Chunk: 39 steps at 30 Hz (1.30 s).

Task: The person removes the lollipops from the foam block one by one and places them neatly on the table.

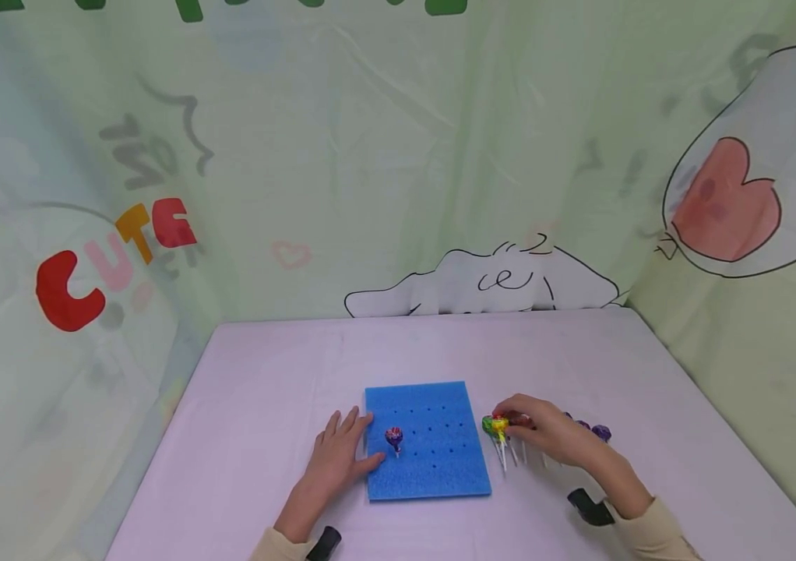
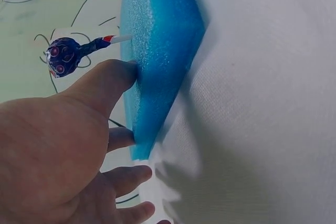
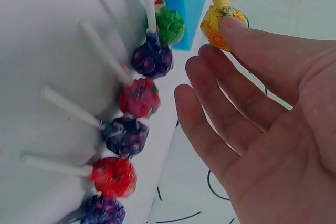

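My right hand [image 1: 554, 430] pinches a yellow-wrapped lollipop [image 3: 215, 27] by its candy end, between thumb and finger, its white stick pointing away. Below that hand in the right wrist view lies a row of lollipops: a green one [image 3: 170, 26], a red one [image 3: 114, 177] and several dark purple ones. A blue foam board [image 1: 433, 481] with rows of small holes lies flat on the table. One purple lollipop [image 1: 394, 437] stands in it by its stick. My left hand [image 1: 333, 460] rests at the board's left edge, fingers spread and thumb touching it.
The board and lollipops lie on a pale table [image 1: 286, 358]. A printed cloth [image 1: 384, 171] with letters and drawings hangs behind and at both sides. Dark straps [image 1: 590, 506] show at the wrists. More purple lollipops [image 1: 601, 432] lie just right of my right hand.
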Available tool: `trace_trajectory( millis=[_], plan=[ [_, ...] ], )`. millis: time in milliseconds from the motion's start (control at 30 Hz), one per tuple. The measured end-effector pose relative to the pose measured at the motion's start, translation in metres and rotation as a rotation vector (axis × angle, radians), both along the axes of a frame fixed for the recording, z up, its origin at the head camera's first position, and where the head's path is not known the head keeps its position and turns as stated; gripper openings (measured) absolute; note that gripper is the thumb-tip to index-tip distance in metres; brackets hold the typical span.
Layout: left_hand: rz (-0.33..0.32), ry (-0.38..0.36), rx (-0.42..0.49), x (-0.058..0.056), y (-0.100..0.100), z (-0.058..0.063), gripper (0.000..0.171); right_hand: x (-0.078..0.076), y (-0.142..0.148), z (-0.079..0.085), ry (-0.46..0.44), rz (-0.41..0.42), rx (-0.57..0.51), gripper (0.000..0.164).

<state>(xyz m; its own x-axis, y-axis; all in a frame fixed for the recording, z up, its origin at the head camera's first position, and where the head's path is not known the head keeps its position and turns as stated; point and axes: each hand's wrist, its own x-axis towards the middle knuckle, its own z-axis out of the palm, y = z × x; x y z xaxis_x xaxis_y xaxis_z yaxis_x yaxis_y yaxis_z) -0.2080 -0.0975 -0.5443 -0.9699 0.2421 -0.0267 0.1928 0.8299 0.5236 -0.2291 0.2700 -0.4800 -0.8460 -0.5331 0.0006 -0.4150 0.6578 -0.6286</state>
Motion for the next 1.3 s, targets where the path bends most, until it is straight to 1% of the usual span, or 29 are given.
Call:
trace_trajectory(
  millis=[200,400,633,833,1133,1300],
  plan=[
    [0.005,-0.002,0.013,0.001,0.001,0.003,0.071,0.003,0.008,0.002,-0.014,-0.029,0.025,0.026],
    [0.006,-0.009,0.013,0.002,0.002,0.006,0.071,0.005,0.023,0.002,-0.031,-0.080,0.062,0.028],
    [0.011,-0.026,0.020,0.002,0.002,0.003,0.071,0.009,0.045,0.005,-0.017,-0.085,0.069,0.028],
    [0.020,-0.022,0.016,0.001,0.003,0.003,0.071,0.010,0.058,0.007,-0.031,-0.097,0.073,0.028],
    [0.018,-0.023,0.026,0.002,0.003,0.004,0.071,0.017,0.082,0.012,-0.020,-0.164,0.090,0.030],
    [0.026,-0.020,0.019,0.003,0.003,0.004,0.071,0.022,0.096,0.012,0.009,-0.209,0.123,0.031]
  ],
)
